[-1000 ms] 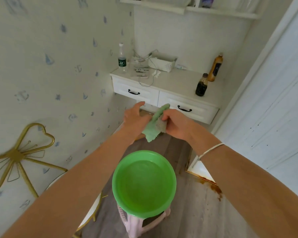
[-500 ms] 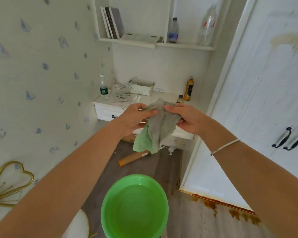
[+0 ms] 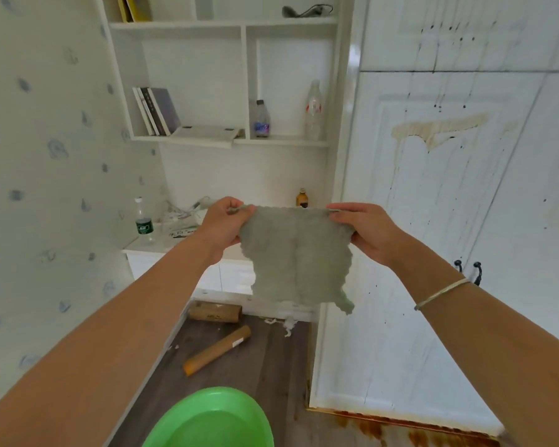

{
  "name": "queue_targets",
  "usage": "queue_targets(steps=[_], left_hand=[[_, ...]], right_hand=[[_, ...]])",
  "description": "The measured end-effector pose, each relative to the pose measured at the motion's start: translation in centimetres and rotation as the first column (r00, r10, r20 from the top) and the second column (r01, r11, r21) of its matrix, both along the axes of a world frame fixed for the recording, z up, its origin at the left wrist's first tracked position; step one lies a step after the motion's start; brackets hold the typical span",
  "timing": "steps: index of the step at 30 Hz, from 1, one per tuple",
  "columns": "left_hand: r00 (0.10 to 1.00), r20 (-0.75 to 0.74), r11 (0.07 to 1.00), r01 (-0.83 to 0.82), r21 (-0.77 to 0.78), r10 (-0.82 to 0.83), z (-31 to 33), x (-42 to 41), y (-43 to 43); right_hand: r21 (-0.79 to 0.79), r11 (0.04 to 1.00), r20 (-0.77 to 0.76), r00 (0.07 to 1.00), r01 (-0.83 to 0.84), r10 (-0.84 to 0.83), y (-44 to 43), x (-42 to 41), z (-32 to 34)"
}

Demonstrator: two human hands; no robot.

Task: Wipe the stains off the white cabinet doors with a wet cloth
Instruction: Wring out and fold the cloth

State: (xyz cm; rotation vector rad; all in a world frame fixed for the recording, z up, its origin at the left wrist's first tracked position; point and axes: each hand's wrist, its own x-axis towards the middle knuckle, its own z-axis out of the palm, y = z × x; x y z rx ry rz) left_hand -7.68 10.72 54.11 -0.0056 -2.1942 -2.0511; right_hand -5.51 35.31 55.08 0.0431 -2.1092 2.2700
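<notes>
A grey-green cloth hangs spread flat in front of me, held by its two top corners. My left hand pinches the left corner and my right hand pinches the right one. The white cabinet door stands to the right, apart from the cloth. It carries a yellowish run stain near its top, dark speckles and drips, and black handles beside my right wrist.
A green basin sits below at the bottom edge. On the wood floor lie a cardboard tube and paper scraps. A white desk with bottles and open shelves stands straight ahead. Rusty stains line the cabinet's base.
The bunched cloth has been pulled open between both hands into a flat sheet. The view has tilted up, showing more of the stained door and less of the basin.
</notes>
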Motion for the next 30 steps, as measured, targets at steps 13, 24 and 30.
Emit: queue_targets(steps=[13, 24, 30], left_hand=[[0.946, 0.036, 0.946, 0.324, -0.031, -0.323, 3.1, 2.4, 20.1], [0.945, -0.112, 0.935, 0.279, -0.22, -0.308, 3.3, 1.9, 24.1], [0.938, -0.077, 0.934, 0.326, -0.149, -0.339, 4.7, -0.1, 22.8]], right_hand=[[-0.235, 0.972, 0.045, 0.999, -0.002, 0.013, 9.3, 2.5, 2.4], [0.091, 0.995, -0.048, 0.998, -0.04, 0.045, 14.3, 1.9, 3.6], [0.452, 0.887, -0.165, 0.986, 0.092, -0.018, 15.9, 0.2, 3.6]])
